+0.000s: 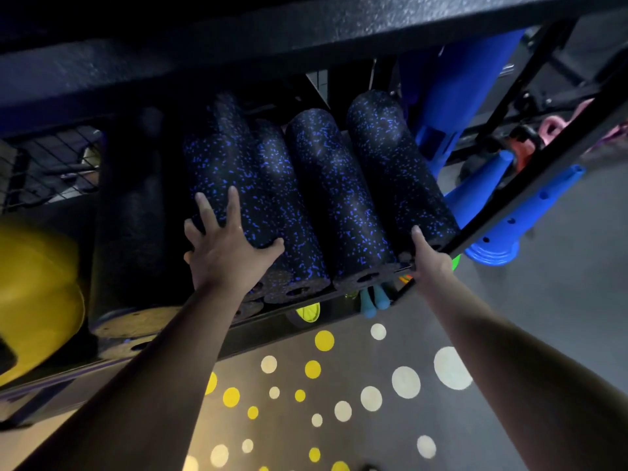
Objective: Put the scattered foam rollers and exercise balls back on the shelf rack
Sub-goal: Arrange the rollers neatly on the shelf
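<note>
Evidently the job is well advanced: four blue-speckled foam rollers [336,198] lie lengthways, side by side, on the shelf rack [503,212] in the middle of the frame, with a darker roller [132,215] in shadow to their left. The left hand [227,248] rests on the near end of the leftmost speckled roller [221,164], which seems to ride a little higher than its neighbours. Its fingers [234,205] are spread and laid flat along the foam, the thumb reaching across the end rim, so I judge it is pushing this roller home rather than carrying it. The right hand [430,258] sits against the near end of the rightmost roller [397,158], by the rack's corner; one digit touches the foam, but the rest are hidden and I cannot tell whether they are spread or curled. A yellow exercise ball [37,287] shows blurred at the left edge, and whether it is on the rack or on the floor I cannot tell. Anything left to gather, if there is any, lies outside this view. No brand, label or writing can be read anywhere, the light being dim
</note>
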`<action>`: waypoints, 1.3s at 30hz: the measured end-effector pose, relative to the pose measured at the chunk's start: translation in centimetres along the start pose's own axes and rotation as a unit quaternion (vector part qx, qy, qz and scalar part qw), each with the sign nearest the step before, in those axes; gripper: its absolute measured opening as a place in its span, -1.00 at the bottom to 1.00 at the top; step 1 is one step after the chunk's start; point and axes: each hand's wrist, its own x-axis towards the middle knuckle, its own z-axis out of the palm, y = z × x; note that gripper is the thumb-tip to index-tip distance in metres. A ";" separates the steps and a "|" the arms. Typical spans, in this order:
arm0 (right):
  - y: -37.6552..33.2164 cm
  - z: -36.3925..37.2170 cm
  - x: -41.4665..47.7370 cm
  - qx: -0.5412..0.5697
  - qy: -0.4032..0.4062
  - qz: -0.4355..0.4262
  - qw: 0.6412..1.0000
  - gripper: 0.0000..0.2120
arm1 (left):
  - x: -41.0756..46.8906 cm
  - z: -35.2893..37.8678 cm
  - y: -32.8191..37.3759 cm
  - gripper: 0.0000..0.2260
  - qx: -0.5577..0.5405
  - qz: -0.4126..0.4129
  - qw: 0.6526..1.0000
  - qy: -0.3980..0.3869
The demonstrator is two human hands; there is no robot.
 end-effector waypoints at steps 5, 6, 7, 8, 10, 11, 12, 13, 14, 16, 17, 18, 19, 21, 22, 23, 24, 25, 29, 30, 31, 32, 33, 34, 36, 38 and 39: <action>0.4 2.5 0.2 0.046 0.004 0.028 0.999 -0.19 | 0.0 -0.1 0.1 0.03 0.030 -0.002 1.000 -0.006; 0.7 2.9 0.4 0.062 0.017 0.015 0.998 -0.18 | 0.0 -0.1 0.1 0.04 0.036 -0.003 0.999 -0.007; 0.9 2.9 0.4 0.050 0.024 -0.001 0.998 -0.18 | 0.0 -0.2 0.1 0.04 0.044 -0.003 0.999 -0.007; 1.1 3.0 0.5 0.025 0.022 -0.022 0.999 -0.18 | 0.0 -0.2 0.1 0.04 0.052 -0.004 0.999 -0.005; 1.7 2.4 0.6 -0.026 0.016 -0.050 0.998 -0.16 | -0.1 -0.3 0.2 0.05 0.067 -0.002 0.998 -0.003; 2.1 2.0 0.6 -0.039 0.014 -0.059 0.997 -0.16 | -0.1 -0.3 0.2 0.04 0.073 0.000 0.997 -0.002; 2.6 1.8 0.9 -0.056 0.014 -0.071 0.996 -0.18 | -0.1 -0.3 0.1 0.04 0.081 0.000 0.997 0.000; 3.0 1.5 0.9 -0.076 0.015 -0.077 0.994 -0.19 | 0.0 -0.2 0.1 0.03 0.091 0.001 0.996 0.003; 3.4 1.4 0.8 -0.090 0.015 -0.080 0.993 -0.18 | -0.1 -0.2 0.0 0.02 0.100 0.002 0.995 0.006; 4.0 1.2 0.7 -0.112 0.020 -0.081 0.990 -0.11 | 0.0 -0.2 -0.2 0.01 0.107 0.006 0.994 0.011; 4.1 1.2 0.7 -0.129 0.025 -0.086 0.988 -0.11 | 0.0 -0.2 -0.3 0.01 0.105 0.005 0.994 0.010; 4.1 1.2 0.8 -0.148 0.030 -0.094 0.984 -0.13 | 0.1 -0.3 -0.3 0.00 0.101 0.005 0.995 0.006; 4.0 1.1 0.9 -0.164 0.033 -0.103 0.980 -0.15 | 0.2 -0.3 -0.4 -0.01 0.097 0.004 0.995 0.002; 3.8 1.1 0.7 -0.182 0.035 -0.112 0.976 -0.17 | 0.2 -0.4 -0.3 -0.02 0.094 0.003 0.996 -0.003; 3.8 1.1 0.7 -0.187 0.036 -0.115 0.975 -0.19 | 0.2 -0.3 -0.2 -0.02 0.095 0.002 0.996 -0.002; 3.6 0.9 0.5 -0.192 0.034 -0.117 0.974 -0.23 | 0.2 -0.3 -0.2 -0.02 0.096 0.001 0.995 -0.002; 3.4 0.8 0.4 -0.197 0.032 -0.117 0.973 -0.28 | 0.2 -0.3 -0.1 -0.03 0.098 0.001 0.995 -0.003; 3.3 0.6 0.3 -0.199 0.027 -0.117 0.973 -0.32 | 0.2 -0.3 -0.1 -0.03 0.100 0.001 0.995 -0.004; 3.0 -0.4 -0.1 -0.233 0.009 -0.120 0.965 -0.42 | 0.2 -0.3 -0.1 -0.04 0.106 0.004 0.994 -0.008; 2.9 -0.7 -0.1 -0.238 0.004 -0.119 0.964 -0.43 | 0.2 -0.3 0.0 -0.04 0.107 0.004 0.994 -0.008; 2.8 -0.9 -0.2 -0.241 -0.002 -0.116 0.964 -0.42 | 0.1 -0.2 0.0 -0.04 0.109 0.005 0.994 -0.007; 2.6 -1.1 -0.3 -0.244 -0.004 -0.113 0.963 -0.40 | 0.2 -0.2 0.0 -0.04 0.109 0.004 0.994 -0.006; 2.3 -1.2 -0.4 -0.247 -0.007 -0.112 0.962 -0.39 | 0.2 -0.2 -0.1 -0.03 0.109 0.003 0.994 -0.006; 2.3 -1.3 -0.4 -0.248 -0.009 -0.110 0.962 -0.38 | 0.2 -0.2 -0.1 -0.03 0.109 0.002 0.994 -0.006; 2.3 -1.6 -0.3 -0.246 -0.016 -0.103 0.964 -0.36 | 0.3 -0.2 0.0 -0.02 0.111 0.001 0.994 -0.010; 2.3 -2.1 -0.3 -0.242 -0.029 -0.094 0.965 -0.31 | 0.2 -0.2 0.1 -0.02 0.113 0.000 0.994 -0.010; 2.3 -2.3 -0.4 -0.241 -0.036 -0.094 0.965 -0.29 | 0.2 -0.2 0.1 -0.02 0.115 -0.001 0.993 -0.008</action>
